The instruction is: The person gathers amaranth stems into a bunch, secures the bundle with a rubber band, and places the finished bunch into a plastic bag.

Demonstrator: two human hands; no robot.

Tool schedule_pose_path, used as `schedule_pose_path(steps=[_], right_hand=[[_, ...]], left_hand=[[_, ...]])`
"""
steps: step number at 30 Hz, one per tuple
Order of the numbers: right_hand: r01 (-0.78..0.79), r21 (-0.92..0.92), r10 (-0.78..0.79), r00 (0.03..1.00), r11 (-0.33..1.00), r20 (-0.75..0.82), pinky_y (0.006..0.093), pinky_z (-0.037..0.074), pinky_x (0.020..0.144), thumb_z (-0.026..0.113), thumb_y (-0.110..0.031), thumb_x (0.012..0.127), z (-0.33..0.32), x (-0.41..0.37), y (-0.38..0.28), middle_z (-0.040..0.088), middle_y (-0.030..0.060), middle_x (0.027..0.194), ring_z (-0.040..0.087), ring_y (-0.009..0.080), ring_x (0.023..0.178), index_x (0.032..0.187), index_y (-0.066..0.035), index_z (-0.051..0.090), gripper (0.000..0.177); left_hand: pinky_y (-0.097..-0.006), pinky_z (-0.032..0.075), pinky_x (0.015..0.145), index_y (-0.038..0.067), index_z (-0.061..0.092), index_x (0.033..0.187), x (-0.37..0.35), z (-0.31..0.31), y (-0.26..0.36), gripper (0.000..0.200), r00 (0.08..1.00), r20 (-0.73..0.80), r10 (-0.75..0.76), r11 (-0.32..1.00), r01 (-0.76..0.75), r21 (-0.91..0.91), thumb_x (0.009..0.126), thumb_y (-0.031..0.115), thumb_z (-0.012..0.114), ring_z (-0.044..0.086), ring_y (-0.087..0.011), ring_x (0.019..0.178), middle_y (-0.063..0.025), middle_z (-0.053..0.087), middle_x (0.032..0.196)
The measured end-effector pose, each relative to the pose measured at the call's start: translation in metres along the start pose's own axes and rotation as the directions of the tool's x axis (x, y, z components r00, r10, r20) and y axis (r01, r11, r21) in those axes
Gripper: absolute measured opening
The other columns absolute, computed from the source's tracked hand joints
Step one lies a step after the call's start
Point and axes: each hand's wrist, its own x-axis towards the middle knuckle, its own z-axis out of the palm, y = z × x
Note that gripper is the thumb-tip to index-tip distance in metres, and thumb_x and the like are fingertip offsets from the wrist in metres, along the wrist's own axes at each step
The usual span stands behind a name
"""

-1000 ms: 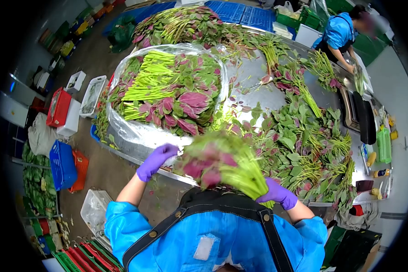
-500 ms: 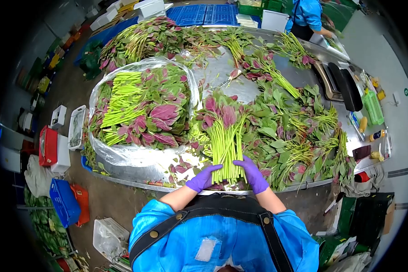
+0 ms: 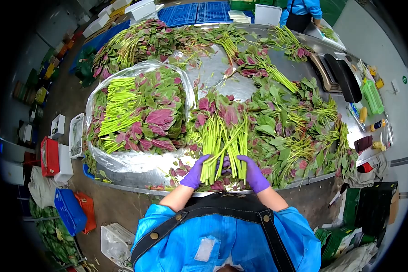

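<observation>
The bunch [image 3: 224, 140] lay between the hands [image 3: 225, 172], its stems cupped; leafy piles [image 3: 299, 136] crowded the right.

Left hand [image 3: 194, 175], right hand [image 3: 255, 175] (both purple-gloved) around stems [image 3: 235, 144]

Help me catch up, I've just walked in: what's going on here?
A person's gloved left hand and right hand hold the cut ends of a leafy bunch between them. More bunches lie to the right, and a plastic bag of greens sits to the left. A co-worker stands across the table.
</observation>
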Motion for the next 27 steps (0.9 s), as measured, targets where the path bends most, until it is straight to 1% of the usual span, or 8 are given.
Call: schedule_pose_path(steps=[2,5,7,9,16,18,23,27], right_hand=[[-0.046,0.179,0.036,0.998,0.983,0.06,0.042,0.05,0.081,0.042,-0.025,0.085,0.001,-0.004,-0.007,0.057,0.0198,0.109,0.058,0.0279,0.098,0.12,0.004,0.044,0.046],[-0.064,0.0,0.064,0.997,0.998,-0.04,0.0374,0.051,0.075,0.05,-0.037,0.086,0.009,0.006,-0.008,0.061,0.0136,0.099,0.061,0.0223,0.086,0.115,0.0,0.05,0.046],[-0.061,0.022,0.064,0.988,0.998,-0.143,0.0329,0.051,0.072,0.063,-0.028,0.08,0.008,0.029,0.006,0.062,0.0091,0.094,0.062,0.0195,0.08,0.111,-0.003,0.052,0.042],[0.113,-0.304,-0.173,0.968,0.946,-0.18,0.0312,0.049,0.072,0.065,-0.019,0.076,0.007,0.041,0.014,0.062,0.0072,0.092,0.06,0.0181,0.08,0.107,-0.002,0.055,0.037],[-0.137,-0.015,0.136,0.99,0.99,-0.045,0.0366,0.049,0.075,0.055,-0.02,0.079,0.006,-0.003,-0.001,0.06,0.0134,0.102,0.059,0.0225,0.092,0.116,0.001,0.048,0.043],[-0.282,0.012,0.282,0.959,0.959,-0.039,0.0413,0.051,0.069,0.058,-0.019,0.08,-0.011,0.006,0.014,0.061,0.0116,0.096,0.061,0.0232,0.083,0.115,-0.003,0.048,0.04],[-0.133,-0.111,0.135,0.991,0.985,0.009,0.0322,0.051,0.066,0.063,-0.01,0.075,0.004,0.002,-0.001,0.06,0.0086,0.089,0.06,0.0179,0.072,0.106,-0.002,0.052,0.034],[0.022,-0.574,-0.025,1.0,0.819,0.002,0.0244,0.047,0.062,0.062,-0.004,0.072,0.008,0.009,-0.008,0.06,0.0059,0.086,0.057,0.0116,0.068,0.109,-0.001,0.053,0.038]], left_hand=[[-0.04,0.042,0.093,-0.008,0.037,0.125,-0.002,-0.008,0.003,0.054,0.992,0.115,-0.051,0.994,0.062,-0.09,0.089,0.032,0.04,0.053,-0.0315,0.106,-0.0222,0.05,0.119],[-0.0319,0.049,0.082,-0.007,0.041,0.121,0.008,-0.027,-0.003,0.046,0.977,-0.209,0.039,0.925,0.044,0.378,0.084,0.018,0.053,0.058,-0.0229,0.097,-0.0167,0.055,0.112],[-0.028,0.045,0.083,0.0,0.048,0.116,0.005,0.003,-0.009,0.046,0.979,-0.061,0.197,0.805,-0.126,0.58,0.072,0.0,0.061,0.056,-0.0173,0.095,-0.0069,0.059,0.101],[-0.0262,0.044,0.083,0.001,0.048,0.117,0.004,0.009,-0.007,0.047,0.974,-0.071,0.216,0.713,-0.108,0.693,0.071,0.0,0.061,0.055,-0.0156,0.097,-0.0045,0.059,0.102],[-0.0327,0.048,0.084,-0.003,0.04,0.124,-0.031,0.031,-0.005,0.042,0.991,-0.098,-0.092,0.991,0.101,0.084,0.087,0.016,0.048,0.058,-0.0252,0.097,-0.0155,0.055,0.109],[-0.0279,0.049,0.078,-0.003,0.049,0.116,-0.014,-0.007,-0.017,0.035,0.979,-0.205,0.012,0.943,0.057,0.328,0.087,0.017,0.052,0.06,-0.0203,0.086,-0.0125,0.06,0.1],[-0.0241,0.049,0.07,-0.001,0.056,0.103,-0.007,0.019,-0.014,0.025,0.979,-0.193,0.068,0.873,0.036,0.486,0.082,0.012,0.059,0.06,-0.0135,0.078,-0.0075,0.062,0.091],[-0.0268,0.048,0.07,0.002,0.055,0.105,-0.006,0.045,-0.014,0.03,0.983,-0.124,0.137,0.805,-0.037,0.592,0.076,0.007,0.064,0.059,-0.0146,0.075,-0.0042,0.06,0.087]])
